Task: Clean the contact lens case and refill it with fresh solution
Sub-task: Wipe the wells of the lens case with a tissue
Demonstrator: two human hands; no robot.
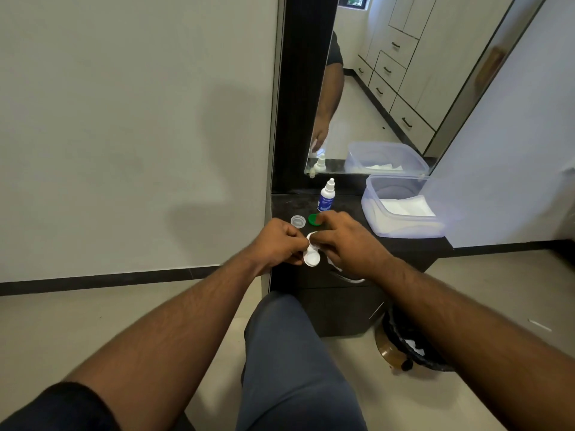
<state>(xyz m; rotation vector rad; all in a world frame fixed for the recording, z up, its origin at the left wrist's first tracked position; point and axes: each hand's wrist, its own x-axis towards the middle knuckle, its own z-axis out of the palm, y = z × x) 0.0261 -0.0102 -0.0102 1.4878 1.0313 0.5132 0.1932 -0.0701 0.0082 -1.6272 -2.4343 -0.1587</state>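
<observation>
Both hands' fingers (298, 242) gripping lens case (312, 258) above counter's front edge (281, 276), caps beyond.

Bottle (325, 197) label unreadably small

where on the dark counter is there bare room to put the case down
Bare dark counter lies between the white-and-blue solution bottle and the clear plastic tub. It is crowded by the clear round cap, green round cap and both hands.
</observation>
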